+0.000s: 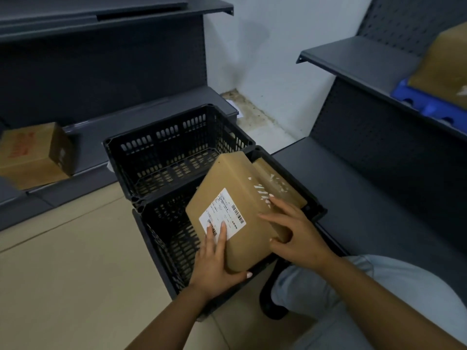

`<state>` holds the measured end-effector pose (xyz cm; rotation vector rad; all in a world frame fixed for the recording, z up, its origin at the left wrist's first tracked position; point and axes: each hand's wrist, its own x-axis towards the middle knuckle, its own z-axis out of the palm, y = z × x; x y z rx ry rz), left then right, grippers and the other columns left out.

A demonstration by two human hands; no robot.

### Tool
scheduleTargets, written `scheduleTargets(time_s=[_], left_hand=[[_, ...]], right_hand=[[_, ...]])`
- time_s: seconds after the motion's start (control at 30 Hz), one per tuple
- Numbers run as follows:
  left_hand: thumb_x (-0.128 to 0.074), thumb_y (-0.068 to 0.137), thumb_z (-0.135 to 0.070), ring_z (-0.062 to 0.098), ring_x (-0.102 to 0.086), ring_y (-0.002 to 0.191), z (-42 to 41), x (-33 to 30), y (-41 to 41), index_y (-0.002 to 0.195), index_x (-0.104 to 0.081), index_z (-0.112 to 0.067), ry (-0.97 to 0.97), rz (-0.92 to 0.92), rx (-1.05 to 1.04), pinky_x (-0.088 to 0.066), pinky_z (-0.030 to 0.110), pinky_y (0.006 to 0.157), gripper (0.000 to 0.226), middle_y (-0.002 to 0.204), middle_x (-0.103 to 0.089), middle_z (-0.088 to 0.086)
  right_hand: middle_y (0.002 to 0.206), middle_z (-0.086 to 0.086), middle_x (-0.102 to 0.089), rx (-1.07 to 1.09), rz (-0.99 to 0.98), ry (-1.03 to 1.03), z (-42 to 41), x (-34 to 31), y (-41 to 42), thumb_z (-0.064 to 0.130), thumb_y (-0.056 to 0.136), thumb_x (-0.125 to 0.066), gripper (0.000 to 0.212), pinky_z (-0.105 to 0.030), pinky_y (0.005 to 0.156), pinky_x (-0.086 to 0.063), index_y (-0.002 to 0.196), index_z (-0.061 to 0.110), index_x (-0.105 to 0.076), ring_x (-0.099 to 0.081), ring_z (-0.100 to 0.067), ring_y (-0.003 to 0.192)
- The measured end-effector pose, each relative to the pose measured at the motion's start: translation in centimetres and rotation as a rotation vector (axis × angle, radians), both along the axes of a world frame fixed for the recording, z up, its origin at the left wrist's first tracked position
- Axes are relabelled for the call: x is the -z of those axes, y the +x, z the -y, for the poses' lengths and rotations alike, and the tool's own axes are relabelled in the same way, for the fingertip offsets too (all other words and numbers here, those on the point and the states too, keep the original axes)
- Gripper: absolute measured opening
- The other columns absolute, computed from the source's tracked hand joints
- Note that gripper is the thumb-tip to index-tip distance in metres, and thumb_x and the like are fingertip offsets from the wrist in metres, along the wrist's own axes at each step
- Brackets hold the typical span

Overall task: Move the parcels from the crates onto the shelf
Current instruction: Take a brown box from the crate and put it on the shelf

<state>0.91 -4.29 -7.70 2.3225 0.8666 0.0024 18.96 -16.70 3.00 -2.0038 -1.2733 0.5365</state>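
While both hands grip it, a brown cardboard parcel (235,210) sits tilted over the nearer of two black plastic crates (161,238), its white shipping label (222,214) facing up. The left hand (214,261) clasps the parcel's near corner, fingers lying on the label and thumb under the box edge; the right hand (295,233) is closed on the right side, fingers spread over the top. A second brown parcel (278,183) lies in the same crate, just behind and partly under the held one. The farther crate (177,147), touching the near one, looks bare inside. Another box (35,155) rests on the low dark shelf (106,137) to the left, and one more (444,66) stands on the right-hand shelf (358,61) beside something blue (424,102).
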Motion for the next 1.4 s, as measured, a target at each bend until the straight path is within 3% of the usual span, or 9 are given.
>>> scheduleTargets(time_s=[0.17, 0.33, 0.5, 0.63, 0.73, 1.0, 1.1, 1.2, 1.4], left_hand=[[-0.063, 0.050, -0.087, 0.029, 0.019, 0.144, 0.4, -1.4, 0.2, 0.135, 0.033, -0.052, -0.105, 0.064, -0.052, -0.015, 0.054, 0.116, 0.133, 0.152, 0.036, 0.005], [-0.069, 0.056, -0.077, 0.030, -0.010, 0.146, 2.0, -3.4, 1.6, 0.133, 0.028, -0.060, -0.208, 0.160, -0.055, -0.030, 0.047, 0.113, 0.125, 0.154, 0.033, 0.000], [-0.069, 0.061, -0.074, 0.026, -0.004, 0.146, 3.4, -6.6, 4.4, 0.137, 0.019, -0.061, -0.132, 0.254, 0.039, -0.021, 0.042, 0.115, 0.117, 0.154, 0.030, -0.009], [-0.060, 0.051, -0.086, 0.026, -0.004, 0.146, 3.6, -11.6, 7.3, 0.137, 0.012, -0.065, -0.036, 0.362, 0.093, -0.024, 0.043, 0.115, 0.114, 0.155, 0.027, -0.013], [-0.055, 0.049, -0.090, 0.028, -0.009, 0.146, 3.7, -16.7, 9.1, 0.139, 0.009, -0.063, 0.064, 0.459, 0.137, -0.026, 0.045, 0.114, 0.113, 0.156, 0.022, -0.013], [-0.050, 0.053, -0.089, 0.028, -0.011, 0.145, 6.3, -31.5, 12.9, 0.142, 0.006, -0.059, 0.310, 0.693, 0.292, -0.025, 0.051, 0.111, 0.109, 0.158, 0.016, -0.013], [-0.052, 0.054, -0.090, 0.028, -0.010, 0.144, 9.1, -36.0, 14.6, 0.143, 0.006, -0.057, 0.357, 0.740, 0.367, -0.026, 0.051, 0.111, 0.111, 0.157, 0.016, -0.015], [-0.056, 0.056, -0.082, 0.027, -0.012, 0.143, 12.7, -39.4, 16.7, 0.145, 0.000, -0.052, 0.388, 0.785, 0.475, -0.025, 0.048, 0.112, 0.109, 0.158, 0.013, -0.013], [-0.063, 0.062, -0.074, 0.025, -0.012, 0.144, 21.8, -42.8, 22.1, 0.143, -0.004, -0.055, 0.391, 0.826, 0.722, -0.024, 0.045, 0.114, 0.102, 0.159, 0.010, -0.010]], right_hand=[[0.144, 0.033, -0.021, 0.079, -0.039, 0.071, 2.4, -1.0, 0.2, 0.019, 0.070, -0.066, 0.059, -0.032, 0.111, -0.025, 0.115, 0.055, -0.054, -0.021, -0.003, 0.139], [0.147, 0.021, -0.034, 0.240, -0.097, 0.175, 5.4, -2.6, 1.1, 0.033, 0.067, -0.065, 0.053, -0.043, 0.112, -0.033, 0.113, 0.059, -0.058, -0.032, -0.007, 0.137], [0.149, 0.010, -0.036, 0.321, -0.030, 0.247, 9.0, -6.0, 2.1, 0.007, 0.078, -0.071, 0.056, -0.042, 0.112, -0.034, 0.116, 0.046, -0.059, -0.033, -0.006, 0.135], [0.148, 0.020, -0.029, 0.370, 0.112, 0.302, 11.5, -10.4, 2.5, 0.032, 0.074, -0.061, 0.049, -0.044, 0.113, -0.032, 0.118, 0.055, -0.054, -0.029, -0.006, 0.139], [0.153, 0.023, -0.020, 0.366, 0.188, 0.365, 13.5, -14.6, 2.4, 0.039, 0.079, -0.062, 0.049, -0.045, 0.114, -0.031, 0.125, 0.053, -0.052, -0.019, 0.000, 0.142], [0.157, 0.022, 0.000, 0.430, 0.510, 0.394, 19.9, -26.2, 1.7, 0.034, 0.075, -0.078, 0.077, -0.044, 0.116, -0.026, 0.134, 0.057, -0.033, -0.011, -0.006, 0.145], [0.157, 0.024, 0.004, 0.522, 0.583, 0.412, 23.3, -29.1, 1.9, 0.033, 0.074, -0.080, 0.082, -0.036, 0.115, -0.025, 0.132, 0.061, -0.029, -0.011, -0.004, 0.143], [0.156, 0.022, 0.003, 0.628, 0.622, 0.449, 27.3, -31.1, 2.0, 0.029, 0.074, -0.081, 0.083, -0.023, 0.110, -0.024, 0.130, 0.060, -0.027, -0.013, 0.007, 0.135], [0.155, 0.019, -0.006, 0.878, 0.680, 0.461, 36.9, -32.3, 2.8, 0.026, 0.072, -0.082, 0.086, -0.025, 0.109, -0.026, 0.129, 0.060, -0.027, -0.016, 0.004, 0.133]])
